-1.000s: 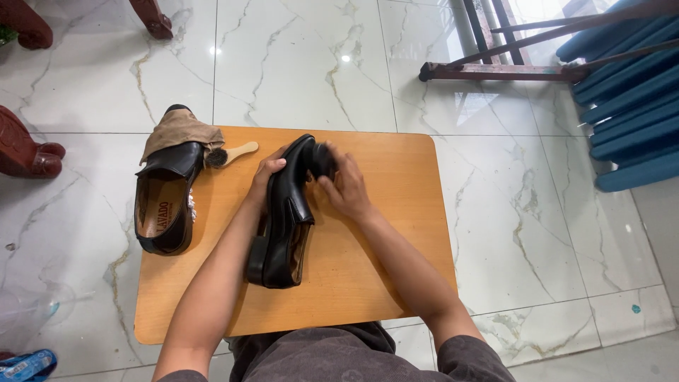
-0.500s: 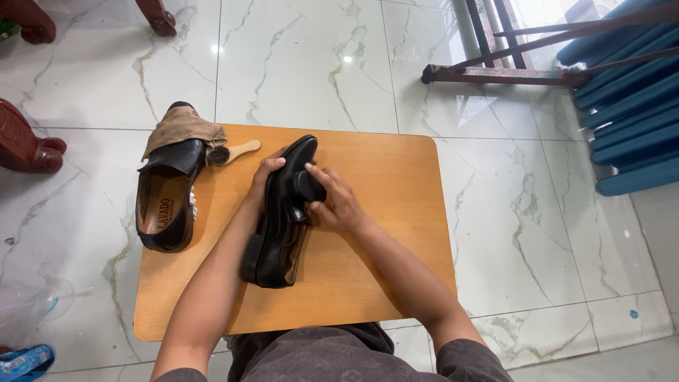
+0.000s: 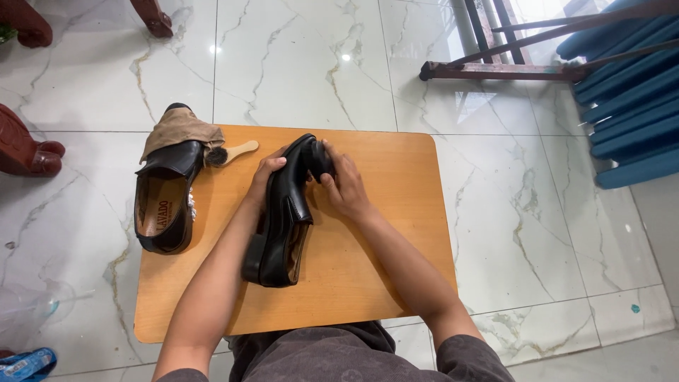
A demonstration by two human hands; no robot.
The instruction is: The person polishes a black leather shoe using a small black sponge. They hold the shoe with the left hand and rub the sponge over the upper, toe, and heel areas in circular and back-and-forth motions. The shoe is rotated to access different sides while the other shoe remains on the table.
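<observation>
A black leather shoe (image 3: 281, 221) lies on its side on a small wooden table (image 3: 382, 269). My left hand (image 3: 266, 181) grips its upper from the left. My right hand (image 3: 342, 185) is closed on a small black applicator (image 3: 318, 160) pressed against the shoe's toe. The second black shoe (image 3: 164, 199) rests upright on the table's left edge, a tan cloth (image 3: 178, 129) draped over its toe. A wooden-handled brush (image 3: 230, 153) lies beside that cloth.
White marble floor tiles (image 3: 297, 64) surround the table. Dark red wooden furniture legs (image 3: 28, 150) stand at the left. A metal frame (image 3: 509, 69) and blue slatted seating (image 3: 629, 106) are at the upper right. A clear plastic bag (image 3: 35, 311) lies at lower left.
My right hand slid back along the shoe and then returned up to the toe with the applicator. The shoe has shifted slightly under my left hand.
</observation>
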